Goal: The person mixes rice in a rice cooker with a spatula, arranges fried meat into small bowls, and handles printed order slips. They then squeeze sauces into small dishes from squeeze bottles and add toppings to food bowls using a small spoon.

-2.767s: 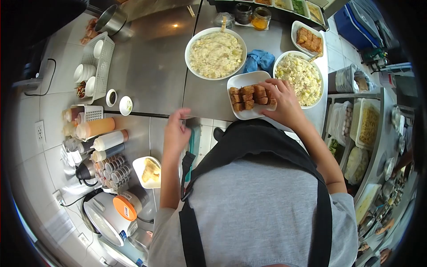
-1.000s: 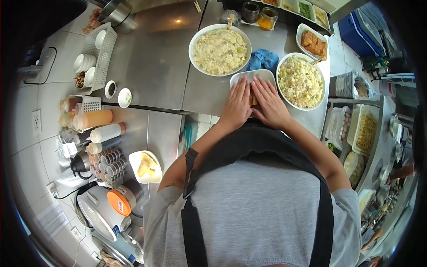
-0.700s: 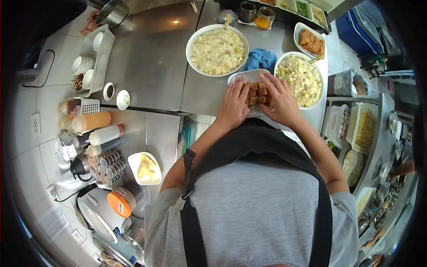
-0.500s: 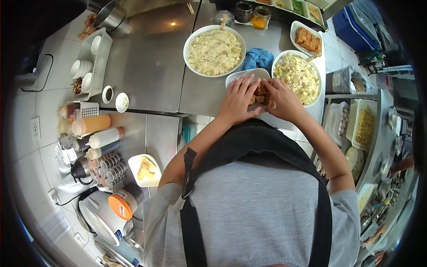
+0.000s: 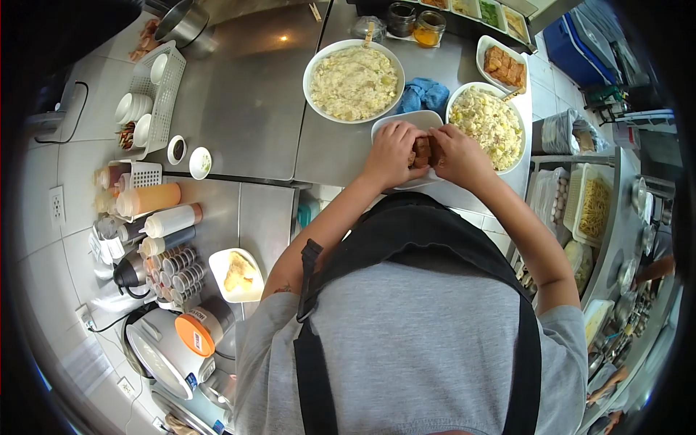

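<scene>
Browned, block-cut food pieces [image 5: 421,151] sit close together in a white dish [image 5: 417,118] at the front of the steel counter. My left hand [image 5: 394,154] curls around their left side, its fingers bent and thumb at the near edge. From the right, my right hand [image 5: 458,156] presses its fingers against the same pieces. Both hands partly hide the food and the dish. A blue cloth [image 5: 423,95] lies just behind the dish. Another white dish [image 5: 481,51] at the back right holds similar browned pieces.
Two large white bowls, one on the left [image 5: 307,83] and one on the right [image 5: 523,138], hold a pale, chunky mixture. Glass jars [image 5: 429,29] stand at the back. Squeeze bottles [image 5: 172,220] and a small dish [image 5: 252,291] with yellowish food are at the left.
My hands have closed in around the browned pieces. The left fingers, stretched out before, are now bent, and the pieces sit tighter together.
</scene>
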Motion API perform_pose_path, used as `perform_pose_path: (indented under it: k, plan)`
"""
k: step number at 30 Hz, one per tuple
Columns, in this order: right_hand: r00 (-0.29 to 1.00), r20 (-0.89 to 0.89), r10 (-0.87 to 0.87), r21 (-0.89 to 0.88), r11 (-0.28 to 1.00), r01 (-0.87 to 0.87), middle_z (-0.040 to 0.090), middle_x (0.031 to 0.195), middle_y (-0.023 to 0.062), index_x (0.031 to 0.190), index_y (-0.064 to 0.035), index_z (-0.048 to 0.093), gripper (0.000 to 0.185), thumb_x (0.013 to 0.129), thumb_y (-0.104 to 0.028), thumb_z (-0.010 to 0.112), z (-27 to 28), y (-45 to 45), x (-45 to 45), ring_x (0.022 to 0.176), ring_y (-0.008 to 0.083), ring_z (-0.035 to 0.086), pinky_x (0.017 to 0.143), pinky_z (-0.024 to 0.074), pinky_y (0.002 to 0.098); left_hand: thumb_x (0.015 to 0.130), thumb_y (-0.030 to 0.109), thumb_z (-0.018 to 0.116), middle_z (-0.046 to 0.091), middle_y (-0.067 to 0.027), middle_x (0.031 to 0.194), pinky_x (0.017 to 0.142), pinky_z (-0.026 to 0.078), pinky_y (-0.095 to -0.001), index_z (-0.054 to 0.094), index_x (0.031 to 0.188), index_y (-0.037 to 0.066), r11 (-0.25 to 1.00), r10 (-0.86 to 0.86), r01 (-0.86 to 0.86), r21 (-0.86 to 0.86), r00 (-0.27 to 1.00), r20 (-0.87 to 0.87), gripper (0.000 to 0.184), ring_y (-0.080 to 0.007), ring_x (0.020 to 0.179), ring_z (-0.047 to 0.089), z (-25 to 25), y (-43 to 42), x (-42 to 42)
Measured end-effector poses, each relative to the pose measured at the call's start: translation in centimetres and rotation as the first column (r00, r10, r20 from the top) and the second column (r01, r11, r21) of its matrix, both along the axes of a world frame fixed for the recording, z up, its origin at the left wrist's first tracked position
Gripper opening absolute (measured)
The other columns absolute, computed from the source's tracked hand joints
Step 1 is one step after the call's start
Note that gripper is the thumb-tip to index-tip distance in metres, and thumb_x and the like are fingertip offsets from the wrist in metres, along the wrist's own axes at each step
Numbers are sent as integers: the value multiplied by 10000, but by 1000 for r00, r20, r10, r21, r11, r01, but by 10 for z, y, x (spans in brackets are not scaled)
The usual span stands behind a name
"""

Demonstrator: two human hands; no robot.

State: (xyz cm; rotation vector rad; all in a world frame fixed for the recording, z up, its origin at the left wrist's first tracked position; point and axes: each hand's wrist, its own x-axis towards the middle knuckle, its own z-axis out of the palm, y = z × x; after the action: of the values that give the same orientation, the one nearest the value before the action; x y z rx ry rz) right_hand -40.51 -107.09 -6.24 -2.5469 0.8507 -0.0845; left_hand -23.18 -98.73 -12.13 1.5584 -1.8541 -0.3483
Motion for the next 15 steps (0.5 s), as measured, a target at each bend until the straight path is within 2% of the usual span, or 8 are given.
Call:
perform_pose_path:
  k: [4,10,15]
  plan:
    - [1000,-17,-5,-10,1000,5,575,1136,176,1218,-25,553,622,625,-53,741,0,6,14,962,372,622,838,527,413,644,309,815,544,-117,1149,983,379,-448,524,1169,76,1000,6,-6,-10,1000,-8,644,-334,1126,492,-4,3,4]
    - [982,183,56,36,997,-64,585,1131,179,1307,-27,524,696,640,6,723,-9,2,5,942,365,632,817,533,424,677,389,815,519,-123,1183,989,371,-459,498,1187,71,1000,-3,3,-2,999,38,679,-338,1148,470,-6,5,6]
    - [975,219,45,169,982,-84,609,1095,169,1383,-69,483,794,635,21,730,-8,-6,-2,900,325,655,804,547,389,669,419,818,517,-114,1188,966,384,-451,486,1212,70,999,13,-15,43,999,52,726,-332,1139,474,-7,5,6]
